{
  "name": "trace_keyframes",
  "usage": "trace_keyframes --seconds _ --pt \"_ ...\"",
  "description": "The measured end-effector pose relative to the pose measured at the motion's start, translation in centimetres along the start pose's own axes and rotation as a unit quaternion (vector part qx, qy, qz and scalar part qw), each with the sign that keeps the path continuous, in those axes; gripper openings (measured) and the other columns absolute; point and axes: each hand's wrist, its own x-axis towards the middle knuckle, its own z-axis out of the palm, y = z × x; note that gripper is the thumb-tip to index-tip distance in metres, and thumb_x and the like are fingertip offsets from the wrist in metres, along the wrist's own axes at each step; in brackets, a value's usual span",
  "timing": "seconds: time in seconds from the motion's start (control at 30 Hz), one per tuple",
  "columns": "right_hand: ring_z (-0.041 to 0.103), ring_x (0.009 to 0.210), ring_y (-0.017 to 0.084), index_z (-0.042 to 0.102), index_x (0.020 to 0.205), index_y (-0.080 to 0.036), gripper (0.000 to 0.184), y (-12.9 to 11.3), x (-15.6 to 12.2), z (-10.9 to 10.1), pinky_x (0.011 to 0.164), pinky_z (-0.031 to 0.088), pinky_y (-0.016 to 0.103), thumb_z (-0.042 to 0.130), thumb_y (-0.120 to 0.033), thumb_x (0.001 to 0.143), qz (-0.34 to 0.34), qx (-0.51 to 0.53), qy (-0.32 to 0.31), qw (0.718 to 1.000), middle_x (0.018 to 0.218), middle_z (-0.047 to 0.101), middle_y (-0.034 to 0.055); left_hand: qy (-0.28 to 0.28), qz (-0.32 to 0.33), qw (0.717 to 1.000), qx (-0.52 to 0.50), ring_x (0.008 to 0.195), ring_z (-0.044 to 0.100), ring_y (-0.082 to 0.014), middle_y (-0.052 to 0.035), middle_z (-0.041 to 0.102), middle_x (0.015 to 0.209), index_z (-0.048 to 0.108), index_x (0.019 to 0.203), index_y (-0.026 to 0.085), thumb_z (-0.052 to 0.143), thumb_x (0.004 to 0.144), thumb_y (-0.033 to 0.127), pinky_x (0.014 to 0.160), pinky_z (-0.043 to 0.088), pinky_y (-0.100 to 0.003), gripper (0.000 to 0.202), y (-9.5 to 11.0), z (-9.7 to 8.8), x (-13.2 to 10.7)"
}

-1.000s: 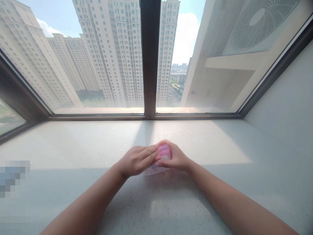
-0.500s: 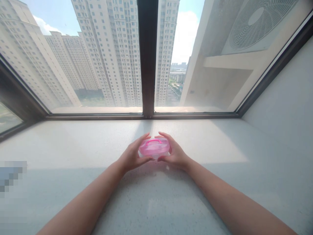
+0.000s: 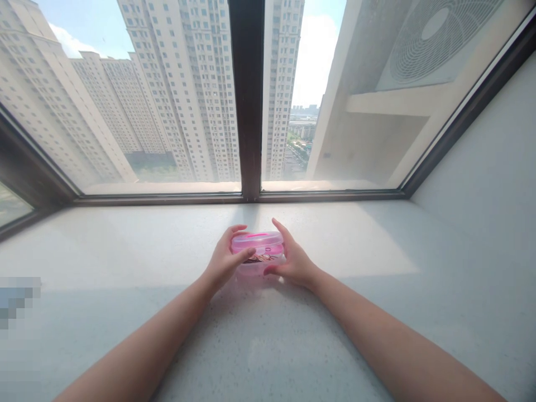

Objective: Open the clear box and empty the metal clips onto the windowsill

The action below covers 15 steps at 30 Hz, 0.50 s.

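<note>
A small plastic storage box with a pale clear base [image 3: 251, 270] rests on the white sill in front of me. Its translucent pink lid [image 3: 256, 240], with a bright pink handle on top, is lifted at the front. Through the gap show thin brownish and dark strands [image 3: 264, 258], too small to name. My left hand [image 3: 226, 254] is closed on the lid's left side, thumb across the front edge. Round the right side curves my right hand [image 3: 298, 261], its thumb against the base's front and its forefinger pointing up behind the lid.
A pale speckled window sill [image 3: 268, 340] spreads around the box, partly sunlit. Behind it stands a dark-framed window [image 3: 251, 139] with tall buildings outside. A white wall [image 3: 481, 178] rises at the right. A blurred bluish patch [image 3: 14, 298] lies at the left edge.
The lid, closed half a second ago, has come up at the front, exposing the contents. My left thumb has moved up onto the lid's front edge.
</note>
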Motion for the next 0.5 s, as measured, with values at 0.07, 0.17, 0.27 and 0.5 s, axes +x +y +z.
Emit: trace_keyframes --seconds 0.07,0.17,0.27,0.5 --pt "0.059 0.107 0.027 0.006 0.150 -0.026 0.120 0.0 0.0 0.0 0.096 0.044 0.046 0.085 -0.031 0.060 0.001 -0.005 -0.003 1.000 0.119 0.057 0.0127 -0.001 -0.009 1.000 -0.001 0.098 0.065 -0.0269 -0.0135 0.062 0.114 0.047 0.123 0.017 0.074 0.072 0.041 0.078 0.057 -0.038 0.062 0.0 0.0 -0.1" --pt "0.054 0.113 0.028 0.007 0.149 -0.026 0.117 -0.3 -0.1 -0.2 0.099 0.041 0.048 0.084 -0.031 0.061 -0.028 -0.033 -0.003 0.999 0.129 0.050 0.0150 0.000 -0.010 1.000 0.012 0.099 0.064 -0.0268 -0.0129 0.062 0.113 0.050 0.120 0.016 0.073 0.072 0.041 0.081 0.055 -0.040 0.059 0.0 0.0 -0.1" --pt "0.047 0.121 0.030 0.023 0.144 -0.025 0.097 -1.0 -0.2 -0.5 0.100 0.039 0.049 0.081 -0.031 0.066 -0.088 -0.094 0.056 0.990 0.135 0.042 0.0162 0.010 -0.016 1.000 0.016 0.098 0.064 -0.0265 -0.0124 0.063 0.111 0.053 0.118 0.015 0.073 0.072 0.042 0.082 0.054 -0.040 0.057 -0.1 0.0 0.0" --pt "0.052 0.108 0.028 0.063 0.086 -0.021 0.016 -2.4 -0.2 -0.8 0.091 0.045 0.047 0.073 -0.023 0.073 -0.193 -0.250 0.136 0.939 0.112 0.052 0.0104 0.023 -0.060 0.997 -0.037 0.088 0.065 -0.0243 -0.0086 0.067 0.099 0.056 0.114 0.016 0.072 0.073 0.041 0.075 0.052 -0.034 0.051 0.3 -0.1 -0.1"
